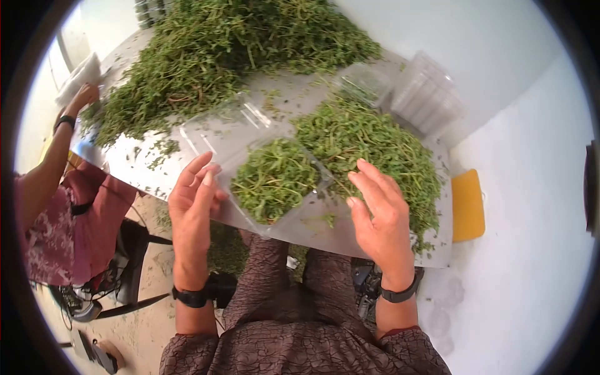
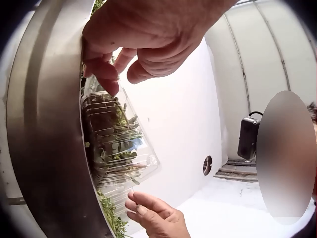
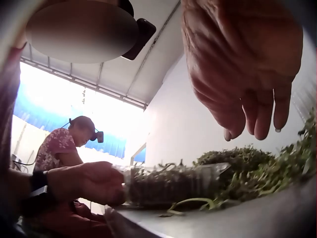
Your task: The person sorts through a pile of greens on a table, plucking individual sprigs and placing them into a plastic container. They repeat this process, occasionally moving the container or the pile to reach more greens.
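Note:
A clear plastic container [image 1: 289,215] filled with leafy green stems [image 1: 275,178] lies near the table's front edge, its lid [image 1: 219,128] folded open away from the body. My left hand [image 1: 195,215] is at its left side, fingers loosely bent; in the right wrist view this left hand [image 3: 91,183] is against or just beside the container's end [image 3: 173,186], contact unclear. My right hand [image 1: 384,219] is raised to the right of the container, fingers slightly bent and holding nothing; the right wrist view shows this hand [image 3: 247,69] above the greens.
A large heap of greens [image 1: 250,37] covers the table's back, and a smaller pile [image 1: 375,140] lies right of the container. Stacked clear containers [image 1: 425,94] stand at the back right, near a white wall. Another person [image 1: 62,231] sits at the left; a yellow chair back [image 1: 467,205] is at the right.

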A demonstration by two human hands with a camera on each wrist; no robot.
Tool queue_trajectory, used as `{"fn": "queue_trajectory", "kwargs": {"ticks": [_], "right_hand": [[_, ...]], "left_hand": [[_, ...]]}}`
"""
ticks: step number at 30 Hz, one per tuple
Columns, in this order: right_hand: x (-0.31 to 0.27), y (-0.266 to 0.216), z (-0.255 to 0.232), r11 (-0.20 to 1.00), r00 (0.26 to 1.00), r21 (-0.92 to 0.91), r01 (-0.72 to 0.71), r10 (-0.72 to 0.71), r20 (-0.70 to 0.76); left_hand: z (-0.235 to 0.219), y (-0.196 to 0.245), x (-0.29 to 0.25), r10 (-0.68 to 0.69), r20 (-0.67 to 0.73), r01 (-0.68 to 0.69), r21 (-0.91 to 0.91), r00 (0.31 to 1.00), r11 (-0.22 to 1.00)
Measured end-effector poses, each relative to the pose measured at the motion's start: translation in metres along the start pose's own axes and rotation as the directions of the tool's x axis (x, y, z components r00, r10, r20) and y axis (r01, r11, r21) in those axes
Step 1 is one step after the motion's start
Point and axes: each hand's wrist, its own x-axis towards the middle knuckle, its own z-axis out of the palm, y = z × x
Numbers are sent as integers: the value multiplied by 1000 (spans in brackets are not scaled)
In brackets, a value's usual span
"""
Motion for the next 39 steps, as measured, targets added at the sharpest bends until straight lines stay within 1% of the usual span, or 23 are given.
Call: {"fn": "queue_trajectory", "kwargs": {"ticks": [2, 4, 5, 6, 8, 10, 12, 16, 19, 21, 22, 24, 25, 27, 28, 30, 31, 33, 34, 36, 37, 38, 39], "right_hand": [[0, 8, -13, 999, 999, -45, -31, 30, -23], [-2, 17, -26, 986, 992, -105, -127, 127, -10], [-3, 22, -29, 977, 990, -161, -142, 140, -27], [-5, 26, -33, 976, 990, -166, -143, 141, -26], [-8, 32, -39, 951, 977, -225, -212, 214, -17], [-10, 34, -39, 947, 976, -238, -217, 218, -22], [-9, 31, -38, 956, 981, -221, -192, 193, -18], [-2, 28, -32, 968, 986, -184, -169, 168, -22], [8, 24, -24, 967, 982, -167, -190, 186, -43], [15, 23, -18, 947, 966, -200, -250, 257, 8], [18, 24, -14, 950, 968, -195, -245, 252, 11], [23, 27, -8, 926, 972, -309, -219, 234, 12], [25, 26, -6, 928, 973, -305, -213, 229, 17], [31, 24, -3, 887, 955, -388, -250, 292, 51], [34, 24, -2, 891, 957, -384, -244, 285, 52], [37, 26, -1, 857, 936, -448, -254, 334, 109], [38, 31, 1, 860, 937, -445, -250, 330, 110], [35, 45, 8, 888, 975, -434, -152, 206, 80], [34, 50, 11, 891, 976, -430, -146, 200, 84], [35, 57, 16, 875, 983, -460, -153, 182, 19], [36, 55, 12, 876, 975, -449, -178, 217, 38], [36, 56, 12, 880, 976, -443, -171, 212, 43], [36, 57, 12, 892, 975, -408, -195, 222, 20]], "left_hand": [[2, 5, 0, -34, 47, 29, 106, 998, 994], [5, 2, -1, -41, 49, 36, 86, 998, 996], [6, 1, -1, -42, 43, 39, 73, 998, 997], [5, -2, -2, -45, 45, 42, 69, 998, 997], [0, -9, -2, 21, -32, -20, 8, 999, 1000], [2, -8, -5, 29, -63, -28, 16, 998, 999], [5, -10, -7, 79, -154, -78, 15, 985, 997], [3, -17, -11, 142, -182, -149, -26, 973, 988], [7, -17, -17, 117, -180, -127, -42, 977, 991], [8, -14, -20, 123, -149, -124, 1, 981, 992], [9, -12, -21, 126, -155, -127, 5, 980, 992], [10, -8, -24, 84, -150, -88, -24, 985, 996], [8, -8, -26, 92, -133, -95, -9, 987, 995], [7, -8, -28, 106, -124, -105, 11, 987, 994], [7, -8, -28, 118, -107, -116, 30, 987, 993], [6, -8, -30, 116, -108, -115, 19, 987, 993], [4, -8, -31, 127, -81, -126, 19, 989, 992], [5, -5, -34, 129, -62, -127, 35, 990, 991], [5, -4, -35, 131, -70, -128, 38, 989, 991], [3, -3, -36, 132, -54, -132, 6, 990, 991], [3, -3, -37, 125, -50, -124, 15, 991, 992], [2, -2, -38, 127, -59, -126, 20, 990, 992], [2, -1, -39, 130, -54, -129, 22, 990, 991]]}}
